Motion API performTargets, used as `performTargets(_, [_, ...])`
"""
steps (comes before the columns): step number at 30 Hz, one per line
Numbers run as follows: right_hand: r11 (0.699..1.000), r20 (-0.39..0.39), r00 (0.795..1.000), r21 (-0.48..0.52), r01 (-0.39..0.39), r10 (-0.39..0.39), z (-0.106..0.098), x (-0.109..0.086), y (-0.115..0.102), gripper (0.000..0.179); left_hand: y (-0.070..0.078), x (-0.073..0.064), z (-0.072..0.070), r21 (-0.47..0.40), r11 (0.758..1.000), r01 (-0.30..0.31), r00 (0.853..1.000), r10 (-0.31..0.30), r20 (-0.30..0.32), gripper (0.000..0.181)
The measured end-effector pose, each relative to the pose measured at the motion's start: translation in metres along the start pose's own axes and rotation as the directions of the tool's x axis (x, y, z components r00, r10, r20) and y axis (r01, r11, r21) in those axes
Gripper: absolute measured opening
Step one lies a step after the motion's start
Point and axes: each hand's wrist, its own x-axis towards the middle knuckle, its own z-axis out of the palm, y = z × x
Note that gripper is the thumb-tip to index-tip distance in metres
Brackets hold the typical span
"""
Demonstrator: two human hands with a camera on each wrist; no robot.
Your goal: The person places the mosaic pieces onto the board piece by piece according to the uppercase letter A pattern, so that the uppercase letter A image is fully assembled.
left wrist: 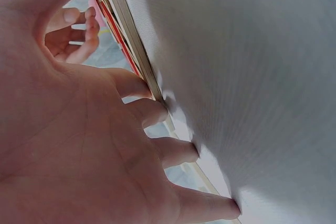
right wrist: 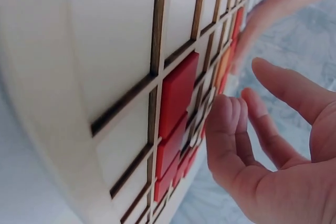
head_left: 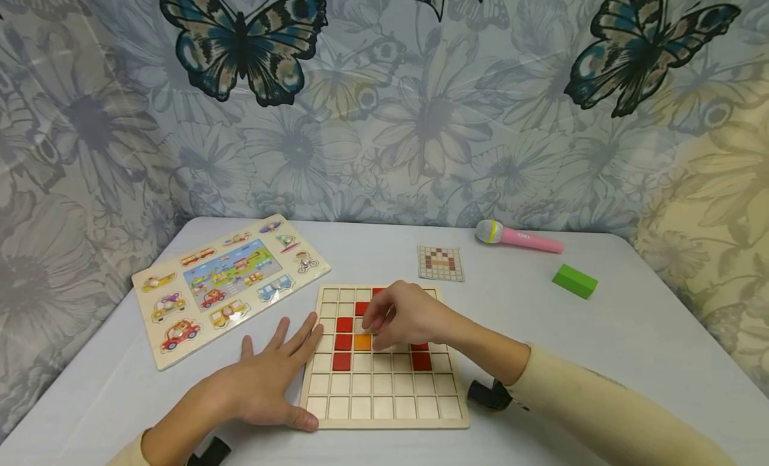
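Observation:
In the head view a wooden grid board lies on the table with red tiles and one orange tile set in its squares. My left hand rests at the board's left edge, fingers spread, thumb by the near-left corner. Over the upper middle of the grid is my right hand, its bent fingers close to the orange tile. The right wrist view shows this right hand's thumb and fingers apart, with no tile visible between them. Part of the grid is hidden beneath it.
A vehicle picture puzzle lies to the left. Behind the board is a small pattern card. A pink toy microphone and a green block lie at the right. A flower-and-butterfly curtain hangs behind the table.

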Motion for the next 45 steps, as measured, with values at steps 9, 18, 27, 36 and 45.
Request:
performTargets(9, [0.998, -0.017, 1.000, 0.064, -0.006, 0.007, -0.016, -0.021, 0.009, 0.023, -0.001, 0.000, 0.002, 0.004, 1.000, -0.003, 1.000, 0.003, -0.009, 0.134])
performTargets(18, [0.992, -0.047, 0.996, 0.102, -0.071, 0.076, -0.035, -0.044, 0.025, 0.025, -0.001, -0.002, 0.001, -0.002, 1.000, -0.012, 1.000, 0.012, -0.011, 0.133])
performTargets(27, [0.990, -0.069, 0.994, 0.113, -0.082, 0.091, -0.050, -0.069, 0.040, 0.029, 0.001, -0.002, 0.000, 0.002, 1.000, -0.018, 1.000, 0.018, -0.011, 0.133])
performTargets(36, [0.979, -0.083, 0.986, 0.153, -0.132, 0.146, -0.059, -0.085, 0.054, 0.031, 0.000, -0.001, 0.000, 0.015, 1.000, -0.017, 1.000, 0.017, -0.009, 0.133])
performTargets(45, [0.968, -0.110, 0.977, 0.191, -0.161, 0.185, -0.065, -0.097, 0.063, 0.031, 0.000, -0.002, 0.000, 0.007, 1.000, -0.022, 1.000, 0.022, -0.001, 0.133])
